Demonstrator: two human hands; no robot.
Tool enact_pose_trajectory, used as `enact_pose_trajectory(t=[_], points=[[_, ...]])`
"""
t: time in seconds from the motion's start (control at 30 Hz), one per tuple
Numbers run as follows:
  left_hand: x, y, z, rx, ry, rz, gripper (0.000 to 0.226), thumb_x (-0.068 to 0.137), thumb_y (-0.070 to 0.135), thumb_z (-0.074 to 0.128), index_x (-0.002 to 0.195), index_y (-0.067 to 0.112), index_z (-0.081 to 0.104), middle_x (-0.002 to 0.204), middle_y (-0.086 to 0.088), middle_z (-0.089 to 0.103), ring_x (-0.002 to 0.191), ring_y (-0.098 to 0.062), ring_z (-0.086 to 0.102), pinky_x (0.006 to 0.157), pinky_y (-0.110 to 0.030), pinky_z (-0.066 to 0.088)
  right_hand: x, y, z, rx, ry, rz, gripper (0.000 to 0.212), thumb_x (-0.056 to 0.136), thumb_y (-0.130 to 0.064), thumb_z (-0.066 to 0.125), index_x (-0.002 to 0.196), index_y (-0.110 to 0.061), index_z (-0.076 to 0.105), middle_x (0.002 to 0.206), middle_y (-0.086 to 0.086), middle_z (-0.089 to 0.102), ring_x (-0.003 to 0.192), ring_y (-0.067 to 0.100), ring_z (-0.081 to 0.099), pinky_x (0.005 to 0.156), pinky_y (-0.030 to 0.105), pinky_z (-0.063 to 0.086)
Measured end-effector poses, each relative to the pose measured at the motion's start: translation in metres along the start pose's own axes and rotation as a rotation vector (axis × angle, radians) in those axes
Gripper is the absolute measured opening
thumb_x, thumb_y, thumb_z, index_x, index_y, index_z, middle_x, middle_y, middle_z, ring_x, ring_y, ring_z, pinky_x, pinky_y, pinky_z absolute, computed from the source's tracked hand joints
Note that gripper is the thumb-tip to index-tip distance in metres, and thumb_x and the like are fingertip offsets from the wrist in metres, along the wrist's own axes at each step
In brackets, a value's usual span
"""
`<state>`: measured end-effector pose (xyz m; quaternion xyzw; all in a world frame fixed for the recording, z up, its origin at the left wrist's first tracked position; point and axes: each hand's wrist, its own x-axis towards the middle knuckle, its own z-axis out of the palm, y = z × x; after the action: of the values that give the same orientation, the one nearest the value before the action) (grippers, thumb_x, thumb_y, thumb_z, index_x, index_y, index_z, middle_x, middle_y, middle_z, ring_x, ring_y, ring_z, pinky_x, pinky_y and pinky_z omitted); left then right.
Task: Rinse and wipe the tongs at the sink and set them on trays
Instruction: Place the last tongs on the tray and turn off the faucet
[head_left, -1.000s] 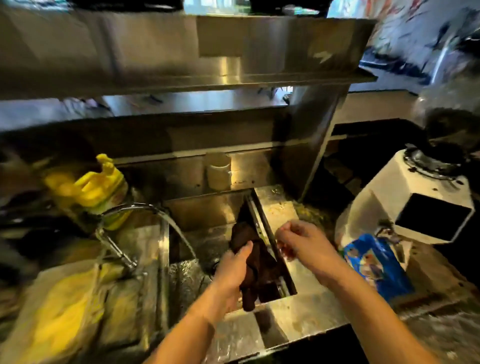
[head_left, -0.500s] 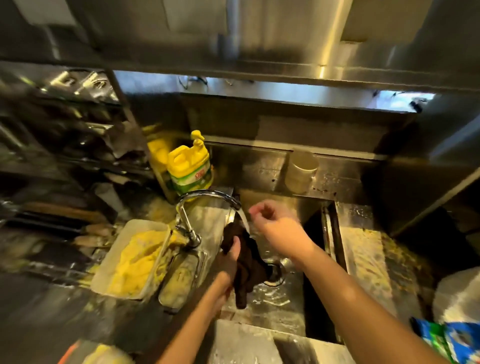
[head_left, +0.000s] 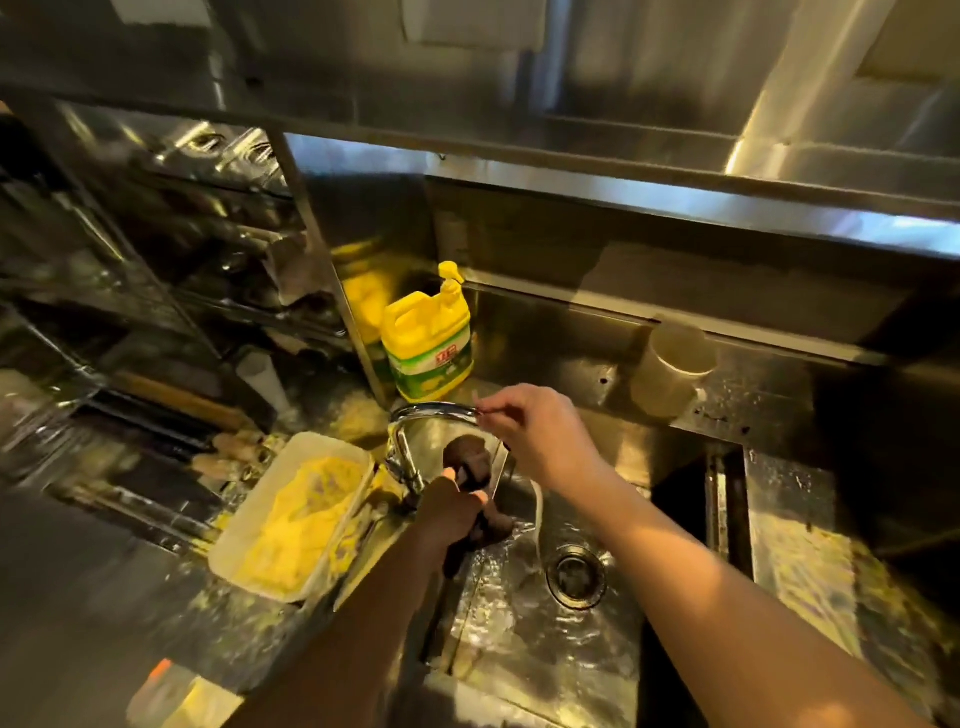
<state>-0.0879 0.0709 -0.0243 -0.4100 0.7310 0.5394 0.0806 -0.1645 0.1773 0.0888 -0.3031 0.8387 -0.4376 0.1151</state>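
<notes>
A wet stainless-steel sink (head_left: 597, 649) is seen at lower centre under steel shelving. A dark brown cloth (head_left: 470, 462) is clenched in the left hand (head_left: 449, 512). The right hand (head_left: 540, 431) is pinched on something thin at the curved chrome faucet (head_left: 415, 421); the tongs and their direction cannot be told.

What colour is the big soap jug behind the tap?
Yellow jug, with a green label, seen from the head view.

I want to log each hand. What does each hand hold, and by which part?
The left hand grips a dark cloth around its middle, over the sink. The right hand pinches something thin near the faucet; what it is cannot be told.
</notes>
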Motion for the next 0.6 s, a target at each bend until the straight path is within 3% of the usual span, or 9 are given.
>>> enact_pose_trajectory(t=[0.1, 0.17, 0.27, 0.33, 0.4, 0.47, 0.53, 0.6], points=[[0.032, 0.024, 0.001, 0.046, 0.016, 0.041, 0.059, 0.093, 0.006, 0.064, 0.146, -0.001, 0.037, 0.144, -0.020, 0.054, 0.132, -0.031, 0.053, 0.106, -0.034, 0.040, 0.003, 0.003, 0.004, -0.020, 0.011, -0.024, 0.015, 0.088, -0.014, 0.072, 0.100, -0.018, 0.079, 0.088, -0.014, 0.069, 0.074, -0.007, 0.059, 0.070, 0.003, 0.041], [0.058, 0.038, 0.000, 0.183, 0.056, 0.110, 0.050, 0.096, 0.009, 0.060, 0.142, -0.001, 0.044, 0.145, -0.019, 0.054, 0.132, -0.031, 0.053, 0.107, -0.032, 0.040, 0.002, 0.006, 0.004, -0.004, 0.004, -0.032, 0.016, 0.087, -0.012, 0.072, 0.099, -0.019, 0.079, 0.082, -0.020, 0.066, 0.071, -0.013, 0.059, 0.068, 0.003, 0.043], [0.086, 0.046, -0.009, 0.494, 0.134, 0.209, 0.042, 0.101, 0.029, 0.050, 0.135, 0.005, 0.052, 0.141, -0.020, 0.054, 0.128, -0.036, 0.054, 0.104, -0.036, 0.045, 0.003, 0.009, 0.005, -0.001, 0.005, -0.024, 0.018, 0.086, -0.009, 0.073, 0.103, -0.013, 0.078, 0.097, 0.000, 0.075, 0.083, -0.001, 0.063, 0.083, 0.015, 0.050], [0.099, 0.042, -0.013, 0.895, 0.199, 0.234, 0.040, 0.103, 0.034, 0.040, 0.135, 0.013, 0.051, 0.139, -0.015, 0.053, 0.128, -0.036, 0.052, 0.106, -0.046, 0.045, 0.005, 0.007, 0.005, 0.051, 0.006, 0.011, 0.017, 0.087, -0.008, 0.071, 0.103, -0.009, 0.078, 0.103, 0.008, 0.075, 0.087, 0.007, 0.065, 0.082, 0.009, 0.048], [0.101, 0.038, -0.013, 1.266, 0.216, 0.111, 0.040, 0.102, 0.031, 0.035, 0.135, 0.018, 0.054, 0.141, -0.007, 0.055, 0.129, -0.032, 0.053, 0.101, -0.044, 0.048, 0.005, 0.005, 0.003, -0.012, 0.022, 0.020, 0.014, 0.089, -0.016, 0.069, 0.099, -0.016, 0.078, 0.099, 0.001, 0.076, 0.089, 0.011, 0.067, 0.074, 0.005, 0.043], [0.097, 0.032, -0.013, 1.530, 0.172, 0.015, 0.043, 0.101, 0.025, 0.036, 0.139, 0.017, 0.053, 0.142, -0.002, 0.055, 0.127, -0.025, 0.054, 0.098, -0.035, 0.047, 0.005, 0.004, 0.001, -0.035, 0.009, 0.031, 0.014, 0.090, -0.018, 0.068, 0.100, -0.018, 0.078, 0.098, 0.000, 0.075, 0.091, 0.015, 0.067, 0.077, 0.014, 0.046], [0.090, 0.026, -0.015, 1.604, 0.171, -0.008, 0.042, 0.097, 0.016, 0.040, 0.134, 0.018, 0.058, 0.132, 0.003, 0.062, 0.116, -0.019, 0.058, 0.091, -0.030, 0.045, 0.006, 0.001, 0.001, -0.050, -0.024, 0.051, 0.017, 0.090, -0.014, 0.069, 0.104, -0.016, 0.077, 0.102, 0.001, 0.075, 0.087, 0.012, 0.064, 0.081, 0.016, 0.048], [0.089, 0.016, -0.013, 1.561, 0.156, -0.053, 0.041, 0.091, 0.007, 0.044, 0.126, 0.018, 0.062, 0.119, 0.000, 0.065, 0.103, -0.020, 0.060, 0.073, -0.031, 0.039, 0.007, 0.000, 0.002, -0.030, -0.039, 0.073, 0.019, 0.090, -0.008, 0.068, 0.107, -0.012, 0.077, 0.104, 0.005, 0.074, 0.087, 0.010, 0.062, 0.085, 0.018, 0.049]])
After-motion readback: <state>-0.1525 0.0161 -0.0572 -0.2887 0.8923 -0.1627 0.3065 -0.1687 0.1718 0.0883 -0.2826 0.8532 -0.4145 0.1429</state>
